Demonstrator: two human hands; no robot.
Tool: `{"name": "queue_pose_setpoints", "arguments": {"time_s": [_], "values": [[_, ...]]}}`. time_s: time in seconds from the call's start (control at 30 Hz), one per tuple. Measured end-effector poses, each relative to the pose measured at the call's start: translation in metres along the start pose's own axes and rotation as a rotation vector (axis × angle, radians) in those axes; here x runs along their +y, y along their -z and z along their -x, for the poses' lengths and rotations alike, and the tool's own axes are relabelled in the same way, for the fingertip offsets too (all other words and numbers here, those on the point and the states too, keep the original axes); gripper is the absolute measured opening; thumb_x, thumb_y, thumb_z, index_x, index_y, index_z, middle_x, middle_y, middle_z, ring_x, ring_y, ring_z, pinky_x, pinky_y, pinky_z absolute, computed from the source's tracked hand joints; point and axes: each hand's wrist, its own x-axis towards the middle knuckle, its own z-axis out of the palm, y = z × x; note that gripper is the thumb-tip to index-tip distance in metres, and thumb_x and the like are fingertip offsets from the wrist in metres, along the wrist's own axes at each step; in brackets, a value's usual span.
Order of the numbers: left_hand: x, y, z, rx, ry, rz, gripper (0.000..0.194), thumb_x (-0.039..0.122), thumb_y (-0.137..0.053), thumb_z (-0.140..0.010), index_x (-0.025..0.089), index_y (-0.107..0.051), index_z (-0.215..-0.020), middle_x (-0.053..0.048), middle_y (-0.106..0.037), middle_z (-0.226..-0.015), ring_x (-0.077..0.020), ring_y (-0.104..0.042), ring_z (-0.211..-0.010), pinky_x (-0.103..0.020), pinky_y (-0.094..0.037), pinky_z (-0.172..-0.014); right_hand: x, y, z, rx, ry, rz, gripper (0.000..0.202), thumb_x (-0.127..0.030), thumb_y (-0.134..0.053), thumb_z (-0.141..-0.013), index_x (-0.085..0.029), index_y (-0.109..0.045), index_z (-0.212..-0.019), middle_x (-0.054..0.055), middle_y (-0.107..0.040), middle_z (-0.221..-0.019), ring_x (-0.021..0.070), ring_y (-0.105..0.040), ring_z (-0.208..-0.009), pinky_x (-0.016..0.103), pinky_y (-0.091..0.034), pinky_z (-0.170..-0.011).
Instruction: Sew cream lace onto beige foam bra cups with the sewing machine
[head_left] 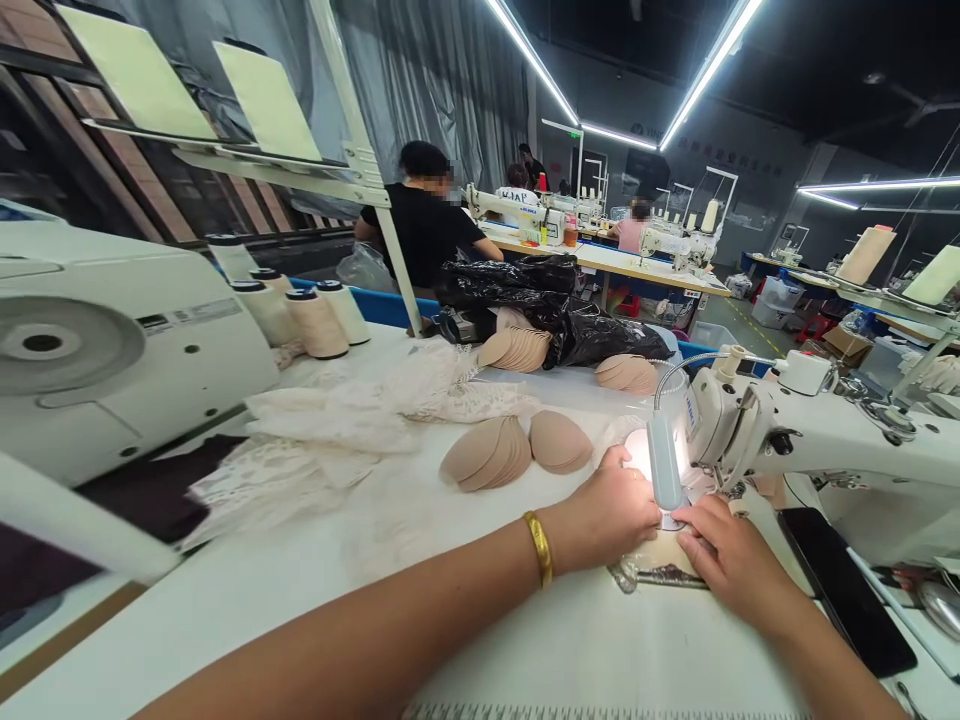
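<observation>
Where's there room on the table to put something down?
The table looks bare between left forearm and right forearm near the ruler, and between left forearm and lace. It's crowded by the sewing machine and phone, and farther back with pads, spools and black plastic.

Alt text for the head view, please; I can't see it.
Left hand and right hand work at a lit sewing machine. Beige cups and white lace lie leftward on the table; people sit at machines beyond.
</observation>
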Motion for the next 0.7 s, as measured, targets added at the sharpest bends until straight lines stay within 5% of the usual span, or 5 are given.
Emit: {"name": "queue_pose_setpoints", "arguments": {"time_s": [0.2, 0.33, 0.47, 0.57, 0.7], "values": [[0.016, 0.014, 0.006, -0.148, -0.052, -0.193, 0.014, 0.015, -0.064, -0.087, 0.017, -0.056, -0.075, -0.003, -0.066, -0.079, -0.0198, -0.059, -0.075, -0.04, -0.035, -0.078, 0.004, -0.006, 0.0, 0.103, 0.033, 0.138, 0.029, -0.028, -0.04, -0.106, -0.024, -0.067, -0.115, 0.007, -0.069, -0.096, 0.024, -0.065, -0.081, 0.036, -0.052, -0.068], [0.045, 0.039, 0.047, -0.219, 0.008, -0.153, 0.015, 0.028, -0.073, -0.089, 0.02, -0.063, -0.097, -0.004, -0.072, -0.1, -0.0235, -0.066, -0.089, -0.044, -0.038, -0.09, 0.017, -0.005, 0.006, 0.151, 0.062, 0.219, 0.033, -0.026, -0.037, -0.107, -0.024, -0.068, -0.116, 0.008, -0.072, -0.094, 0.0251, -0.066, -0.081, 0.039, -0.054, -0.072], [0.064, 0.07, 0.107, -0.146, 0.262, -0.182, 0.036, 0.032, -0.071, -0.092, 0.023, -0.06, -0.126, -0.012, -0.062, -0.14, -0.033, -0.059, -0.122, -0.051, -0.037, -0.103, 0.052, -0.006, 0.014, 0.331, 0.089, 0.387, 0.034, -0.031, -0.041, -0.103, -0.024, -0.074, -0.107, 0.013, -0.072, -0.09, 0.0355, -0.068, -0.093, 0.051, -0.055, -0.079], [0.068, 0.078, 0.146, -0.079, 0.578, -0.28, 0.042, 0.029, -0.069, -0.093, 0.022, -0.059, -0.133, -0.017, -0.057, -0.143, -0.0385, -0.057, -0.124, -0.055, -0.043, -0.1, 0.07, -0.016, 0.015, 0.38, 0.166, 0.466, 0.031, -0.032, -0.047, -0.099, -0.022, -0.075, -0.105, 0.016, -0.074, -0.086, 0.0418, -0.068, -0.095, 0.056, -0.054, -0.079], [0.08, 0.063, 0.169, -0.122, 0.709, -0.197, 0.029, 0.026, -0.067, -0.092, 0.022, -0.065, -0.12, -0.014, -0.065, -0.128, -0.0345, -0.061, -0.113, -0.05, -0.052, -0.093, 0.03, -0.027, 0.02, 0.285, 0.206, 0.245, 0.024, -0.033, -0.049, -0.101, -0.028, -0.071, -0.108, 0.01, -0.075, -0.094, 0.0316, -0.07, -0.085, 0.047, -0.056, -0.073]]}}
